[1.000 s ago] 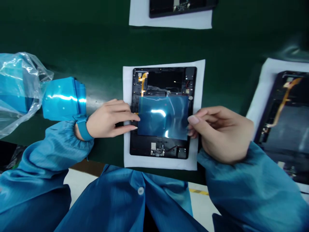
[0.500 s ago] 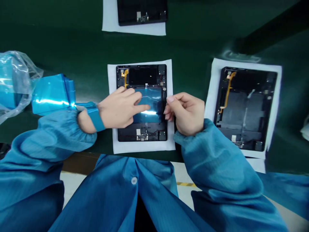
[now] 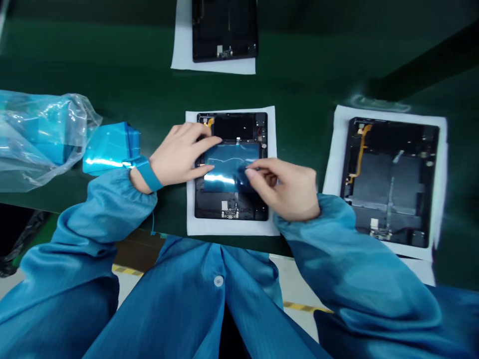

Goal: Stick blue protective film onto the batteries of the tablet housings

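A tablet (image 3: 209, 205) with its insides exposed lies before me, and a shiny blue film (image 3: 220, 172) covers its middle. My left hand (image 3: 179, 157) rests at the tablet's left side. Its thumb and forefinger are stretched apart, with their tips on or just over the film's left part. My right hand (image 3: 286, 187) is closed in a pinch over the film's right part; whatever lies between its fingertips is too small or hidden to make out. A blue wrist strap (image 3: 147, 174) is around my left wrist. White paper (image 3: 192, 228) lies under the tablet.
To the left are a stack of blue films (image 3: 108, 149) and a clear plastic bag (image 3: 41, 144) with more blue sheets. A second opened tablet (image 3: 404, 174) lies on white sheets at right. Another tablet (image 3: 224, 30) lies at the far side of the green table (image 3: 307, 80).
My right hand has moved left, from the tablet's right edge onto the film. My left hand has drawn back from the film's middle to its left side. The view has shifted slightly.
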The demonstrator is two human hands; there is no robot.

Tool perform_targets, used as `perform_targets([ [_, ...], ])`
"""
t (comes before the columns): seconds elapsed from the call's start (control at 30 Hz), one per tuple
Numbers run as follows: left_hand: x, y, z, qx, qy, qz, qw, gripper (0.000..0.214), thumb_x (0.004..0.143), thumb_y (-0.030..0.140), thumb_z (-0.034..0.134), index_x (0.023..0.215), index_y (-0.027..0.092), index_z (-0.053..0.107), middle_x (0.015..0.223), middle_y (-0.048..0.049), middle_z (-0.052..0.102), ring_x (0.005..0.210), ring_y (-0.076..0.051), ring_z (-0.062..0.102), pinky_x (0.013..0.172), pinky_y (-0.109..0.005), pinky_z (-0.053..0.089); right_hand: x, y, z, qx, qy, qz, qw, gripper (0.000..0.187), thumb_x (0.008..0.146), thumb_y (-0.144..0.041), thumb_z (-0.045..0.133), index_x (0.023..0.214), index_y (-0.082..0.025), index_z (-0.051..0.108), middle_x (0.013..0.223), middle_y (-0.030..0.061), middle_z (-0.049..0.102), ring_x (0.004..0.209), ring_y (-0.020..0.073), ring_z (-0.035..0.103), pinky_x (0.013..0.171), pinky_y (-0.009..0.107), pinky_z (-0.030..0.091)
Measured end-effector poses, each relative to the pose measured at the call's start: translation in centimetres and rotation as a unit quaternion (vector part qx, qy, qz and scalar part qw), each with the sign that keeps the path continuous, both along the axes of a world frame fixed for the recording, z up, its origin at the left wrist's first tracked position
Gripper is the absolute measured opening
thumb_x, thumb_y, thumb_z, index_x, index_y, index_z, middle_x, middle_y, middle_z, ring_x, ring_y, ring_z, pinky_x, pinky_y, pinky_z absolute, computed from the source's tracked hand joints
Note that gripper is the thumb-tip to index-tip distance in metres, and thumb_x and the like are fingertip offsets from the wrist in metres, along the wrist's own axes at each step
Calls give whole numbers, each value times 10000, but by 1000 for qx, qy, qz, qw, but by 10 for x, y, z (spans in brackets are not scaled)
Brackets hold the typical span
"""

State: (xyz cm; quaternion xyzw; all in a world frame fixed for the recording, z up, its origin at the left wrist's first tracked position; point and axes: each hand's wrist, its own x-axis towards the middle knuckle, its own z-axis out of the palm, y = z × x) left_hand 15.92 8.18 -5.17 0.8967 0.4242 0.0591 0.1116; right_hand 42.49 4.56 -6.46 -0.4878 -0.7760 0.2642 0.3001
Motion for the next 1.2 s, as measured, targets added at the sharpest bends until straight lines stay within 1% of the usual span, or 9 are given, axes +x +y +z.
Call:
perform_targets([
  [0.1, -26, 2, -9, -18, -22, 14, 999, 946, 808, 793, 613, 1511, 182, 445, 1534, -207, 427, 1426, -416, 386, 1148, -590, 332, -15, 6, 5, 123, -179, 163, 962, 384, 1016, -431, 518, 1208, -174, 730, 922, 89, 708, 793, 196, 613, 721, 333, 433],
  [0.2, -33, 1, -17, -44, -26, 12, 999, 1168, 681, 919, 601, 1551, 171, 383, 1584, -226, 364, 1469, -444, 331, 1203, -636, 246, -29, 23, 2, 145, -278, 234, 920, 525, 1015, -528, 466, 1357, -181, 661, 1042, 134, 671, 869, 239, 570, 752, 362, 379],
  [0.4, -31, 0, -21, -54, -38, 15, 998, 1231, 626, 936, 627, 1560, 175, 371, 1597, -224, 362, 1482, -455, 329, 1236, -670, 180, -39, 50, -3, 135, -334, 194, 912, 678, 1009, -640, 350, 1449, -181, 585, 1114, 159, 635, 886, 260, 539, 768, 377, 339],
  [0.57, -32, 0, -24, -50, -49, 15, 997, 1157, 675, 881, 658, 1557, 189, 375, 1600, -206, 375, 1494, -425, 336, 1252, -665, 170, -39, 23, 0, 180, -315, 264, 894, 778, 989, -696, 325, 1369, -90, 630, 974, 143, 649, 843, 247, 524, 738, 368, 317],
  [0.63, -31, -1, -25, -51, -51, 12, 997, 1151, 676, 860, 681, 1558, 189, 372, 1602, -204, 375, 1498, -422, 333, 1252, -667, 175, -35, 14, 0, 186, -296, 288, 891, 771, 985, -706, 322, 1319, -101, 663, 934, 125, 648, 818, 236, 516, 729, 363, 316],
  [0.87, -31, -1, -25, -52, -60, 18, 997, 1179, 645, 864, 703, 1562, 204, 369, 1609, -196, 371, 1502, -428, 326, 1255, -676, 159, -21, 30, -1, 147, -342, 152, 916, 708, 1020, -607, 352, 1389, -60, 609, 1043, 180, 655, 891, 274, 532, 755, 378, 341],
  [1.0, -31, -1, -23, -56, -61, 18, 996, 1172, 652, 872, 689, 1557, 196, 378, 1605, -201, 374, 1497, -432, 333, 1254, -676, 163, -25, 12, 0, 165, -315, 211, 911, 655, 1031, -552, 386, 1339, -32, 638, 971, 157, 660, 837, 247, 511, 728, 374, 324],
  [1.13, -31, 0, -22, -60, -52, 15, 997, 1175, 661, 871, 682, 1562, 187, 364, 1604, -210, 367, 1499, -436, 325, 1248, -685, 157, -26, -13, 0, 177, -244, 291, 908, 542, 1026, -517, 447, 1287, -106, 687, 899, 103, 654, 803, 218, 488, 712, 361, 316],
  [1.2, -31, 0, -21, -63, -49, 14, 997, 1187, 651, 871, 690, 1568, 198, 352, 1610, -209, 357, 1499, -444, 318, 1240, -697, 156, -19, -14, 0, 172, -231, 291, 912, 502, 1025, -493, 459, 1283, -131, 693, 914, 99, 656, 818, 219, 491, 722, 362, 329],
])
